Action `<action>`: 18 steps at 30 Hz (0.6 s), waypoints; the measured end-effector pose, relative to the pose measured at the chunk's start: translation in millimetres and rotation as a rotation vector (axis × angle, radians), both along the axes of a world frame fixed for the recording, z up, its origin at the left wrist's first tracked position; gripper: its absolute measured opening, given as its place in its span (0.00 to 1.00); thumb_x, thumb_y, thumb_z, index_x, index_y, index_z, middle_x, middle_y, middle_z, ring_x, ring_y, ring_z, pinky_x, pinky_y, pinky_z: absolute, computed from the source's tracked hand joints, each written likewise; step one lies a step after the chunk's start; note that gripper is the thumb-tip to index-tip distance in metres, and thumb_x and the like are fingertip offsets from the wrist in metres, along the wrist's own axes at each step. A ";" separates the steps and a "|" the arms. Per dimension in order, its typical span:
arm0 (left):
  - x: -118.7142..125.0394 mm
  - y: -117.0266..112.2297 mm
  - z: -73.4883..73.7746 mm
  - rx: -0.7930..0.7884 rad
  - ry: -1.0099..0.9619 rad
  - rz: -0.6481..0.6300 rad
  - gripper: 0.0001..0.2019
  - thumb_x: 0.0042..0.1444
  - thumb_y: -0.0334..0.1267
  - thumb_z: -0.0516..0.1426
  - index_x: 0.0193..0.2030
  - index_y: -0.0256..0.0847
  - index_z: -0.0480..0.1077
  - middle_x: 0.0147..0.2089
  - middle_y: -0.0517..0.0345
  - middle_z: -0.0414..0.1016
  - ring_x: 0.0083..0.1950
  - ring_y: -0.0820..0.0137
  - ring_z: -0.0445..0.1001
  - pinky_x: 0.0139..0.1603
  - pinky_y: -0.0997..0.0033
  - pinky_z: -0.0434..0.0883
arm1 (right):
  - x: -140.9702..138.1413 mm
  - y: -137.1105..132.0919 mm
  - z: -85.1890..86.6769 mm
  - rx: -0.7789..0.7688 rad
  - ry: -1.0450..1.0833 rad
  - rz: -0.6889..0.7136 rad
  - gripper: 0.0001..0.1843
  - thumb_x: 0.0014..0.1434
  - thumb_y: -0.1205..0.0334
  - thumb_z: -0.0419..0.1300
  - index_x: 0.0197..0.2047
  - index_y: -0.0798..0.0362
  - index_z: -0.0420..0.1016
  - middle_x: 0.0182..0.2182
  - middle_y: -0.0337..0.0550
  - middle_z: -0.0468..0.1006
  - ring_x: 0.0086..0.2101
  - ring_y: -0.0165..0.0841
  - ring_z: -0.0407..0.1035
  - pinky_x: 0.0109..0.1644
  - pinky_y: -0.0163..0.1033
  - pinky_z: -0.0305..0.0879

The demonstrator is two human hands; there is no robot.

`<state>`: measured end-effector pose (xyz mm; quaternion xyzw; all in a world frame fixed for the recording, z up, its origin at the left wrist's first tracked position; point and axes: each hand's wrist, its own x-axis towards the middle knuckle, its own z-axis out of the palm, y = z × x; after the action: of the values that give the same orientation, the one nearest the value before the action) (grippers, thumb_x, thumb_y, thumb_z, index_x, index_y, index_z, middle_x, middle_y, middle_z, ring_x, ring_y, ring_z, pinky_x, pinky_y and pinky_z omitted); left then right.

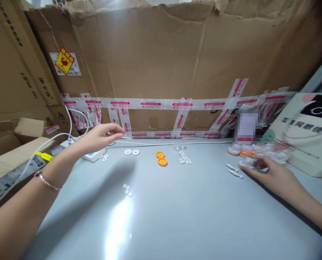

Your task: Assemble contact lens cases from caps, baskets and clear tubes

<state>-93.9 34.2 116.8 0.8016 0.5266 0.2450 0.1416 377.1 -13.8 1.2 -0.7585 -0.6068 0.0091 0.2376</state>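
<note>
Right hand [275, 174] pinching clear plastic piece [247, 161], left hand [102, 137] half-curled above table [193, 213]

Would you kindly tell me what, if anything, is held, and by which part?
The right hand seems to pinch a clear plastic piece; exactly which part is gripped is unclear. The left hand appears empty.
</note>
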 end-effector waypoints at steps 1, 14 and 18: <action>-7.6 4.2 -4.3 -0.033 0.178 -0.007 0.12 0.51 0.44 0.54 0.37 0.40 0.71 0.38 0.54 0.75 0.40 0.64 0.71 0.38 0.71 0.64 | 2.1 2.9 -2.4 0.025 -0.052 0.024 0.16 0.52 0.45 0.53 0.36 0.49 0.62 0.35 0.55 0.73 0.36 0.48 0.69 0.40 0.45 0.63; -45.7 21.0 -54.6 -0.108 0.658 0.159 0.04 0.41 0.29 0.53 0.21 0.40 0.67 0.22 0.57 0.68 0.26 0.68 0.65 0.27 0.73 0.56 | 25.3 27.6 -11.9 0.151 -0.529 0.009 0.22 0.55 0.49 0.51 0.45 0.57 0.68 0.36 0.57 0.71 0.40 0.50 0.66 0.43 0.46 0.58; -44.2 24.0 -61.5 -0.103 0.640 0.158 0.06 0.39 0.26 0.53 0.18 0.40 0.65 0.21 0.58 0.68 0.25 0.69 0.66 0.27 0.73 0.58 | 26.5 28.5 -13.9 0.150 -0.506 -0.028 0.24 0.55 0.48 0.50 0.47 0.59 0.64 0.36 0.59 0.70 0.40 0.51 0.64 0.41 0.46 0.58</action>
<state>-138.0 58.2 55.3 0.7863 0.6166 -0.0363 -0.0100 403.6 14.7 -12.8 -0.7251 -0.6355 -0.2292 0.1338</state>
